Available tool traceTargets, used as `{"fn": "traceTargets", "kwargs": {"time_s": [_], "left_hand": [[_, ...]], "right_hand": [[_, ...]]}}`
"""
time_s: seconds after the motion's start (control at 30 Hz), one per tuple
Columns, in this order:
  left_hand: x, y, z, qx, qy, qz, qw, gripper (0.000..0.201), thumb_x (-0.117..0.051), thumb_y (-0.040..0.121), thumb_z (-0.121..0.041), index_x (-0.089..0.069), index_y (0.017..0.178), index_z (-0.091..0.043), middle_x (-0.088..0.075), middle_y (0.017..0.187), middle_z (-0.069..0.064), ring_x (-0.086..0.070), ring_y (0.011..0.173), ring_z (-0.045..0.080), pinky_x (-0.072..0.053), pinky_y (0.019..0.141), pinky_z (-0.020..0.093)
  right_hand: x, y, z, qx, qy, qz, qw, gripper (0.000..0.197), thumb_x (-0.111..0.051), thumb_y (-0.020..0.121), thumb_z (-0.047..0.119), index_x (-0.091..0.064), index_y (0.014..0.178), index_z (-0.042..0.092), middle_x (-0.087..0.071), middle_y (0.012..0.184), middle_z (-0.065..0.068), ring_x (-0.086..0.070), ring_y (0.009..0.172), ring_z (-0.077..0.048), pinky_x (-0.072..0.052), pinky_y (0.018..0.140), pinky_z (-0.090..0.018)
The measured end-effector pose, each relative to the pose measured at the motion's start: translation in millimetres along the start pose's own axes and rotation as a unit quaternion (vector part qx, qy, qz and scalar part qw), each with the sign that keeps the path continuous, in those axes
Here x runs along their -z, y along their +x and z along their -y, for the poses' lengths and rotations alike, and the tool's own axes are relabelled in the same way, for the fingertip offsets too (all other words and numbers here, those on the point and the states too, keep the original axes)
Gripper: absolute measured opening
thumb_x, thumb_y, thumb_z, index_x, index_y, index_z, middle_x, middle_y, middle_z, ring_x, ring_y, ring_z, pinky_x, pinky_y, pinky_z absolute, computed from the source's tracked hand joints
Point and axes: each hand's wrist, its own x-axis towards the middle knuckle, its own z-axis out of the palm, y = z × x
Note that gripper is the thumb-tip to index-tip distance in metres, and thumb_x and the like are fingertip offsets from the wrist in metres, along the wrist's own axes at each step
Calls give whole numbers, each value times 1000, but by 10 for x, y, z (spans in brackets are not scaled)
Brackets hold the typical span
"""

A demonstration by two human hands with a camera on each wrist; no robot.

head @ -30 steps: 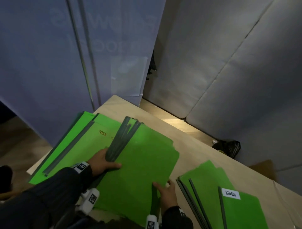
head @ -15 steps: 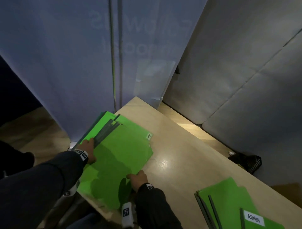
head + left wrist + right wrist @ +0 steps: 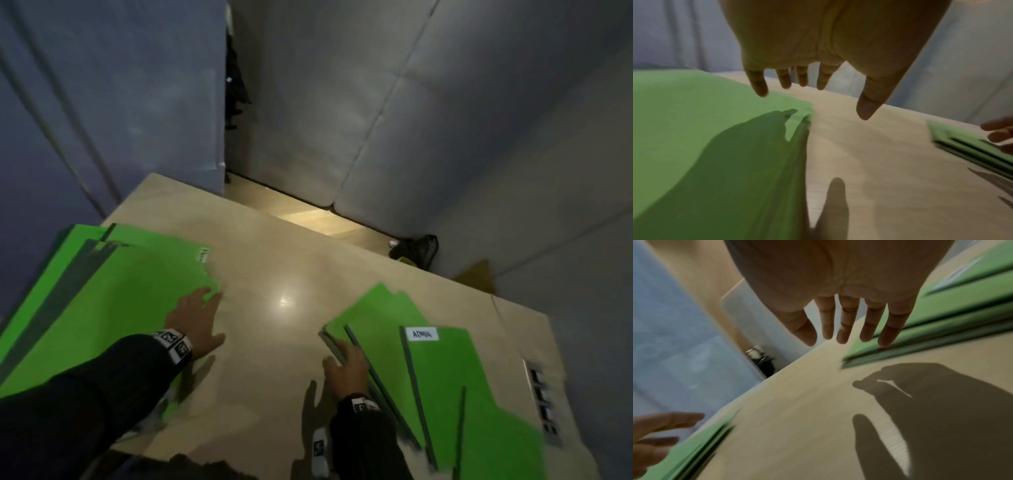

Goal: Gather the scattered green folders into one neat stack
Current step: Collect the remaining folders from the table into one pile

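Right hand (image 3: 347,368) fingers straight and spread, tips at the near corner of the scattered green folders (image 3: 442,383) (top one labelled ADMIN), left hand (image 3: 195,323) flat and splayed over the gathered folder stack (image 3: 113,301), wooden table (image 3: 274,274) between.

Whole head view is smeared with motion blur, so edges are mushy. The left stack of green folders (image 3: 102,301) runs off the picture's left edge, and the dark sleeve (image 3: 68,404) covers its near corner, so no telling how square it sits. The small white tag (image 3: 204,255) at that stack's far corner is too blurred to read. The right pile of green folders (image 3: 445,377) is cut off at the bottom edge. Whether the right hand (image 3: 346,368) actually touches that pile's grey spine strips (image 3: 376,377) or just hovers, can't tell.
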Motion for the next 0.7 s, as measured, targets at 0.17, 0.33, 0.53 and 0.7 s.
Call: {"fn": "traceTargets", "kwargs": {"time_s": [0.17, 0.33, 0.53, 0.7], "left_hand": [[-406, 102, -1315, -94, -71, 121, 986, 95, -64, 77, -53, -17, 154, -23, -27, 153, 11, -45, 133, 33, -43, 107, 41], [-629, 238, -2237, -41, -164, 129, 977, 102, -71, 77, -48, -14, 155, -13, -33, 151, 19, -38, 138, 36, -40, 107, 43], [-713, 382, -2824, 45, -161, 100, 981, 95, -76, 70, -53, -34, 143, -8, -43, 137, 24, -51, 123, 40, -48, 94, 42], [-740, 441, -2908, 45, -152, 96, 983, 94, -82, 58, -55, -48, 132, -8, -52, 130, 21, -57, 114, 38, -52, 88, 39]], "right_hand": [[993, -151, -1135, -117, -82, -115, 983, 46, -75, 77, 19, -66, 122, 14, -59, 126, -20, -51, 119, -41, -40, 102, -45], [1750, -496, -2153, -289, -109, -187, 933, 71, -78, 73, 39, -52, 138, 26, -43, 149, -13, -38, 134, -40, -38, 104, -52], [2082, -769, -3379, -456, -21, -95, 884, 119, -79, 58, 68, -26, 154, 23, -25, 160, -20, -22, 147, -38, -25, 118, -54], [2220, -654, -3914, -444, -13, -32, 895, 147, -75, 24, 84, -28, 154, 34, -38, 154, -15, -42, 137, -40, -38, 112, -53]]}}
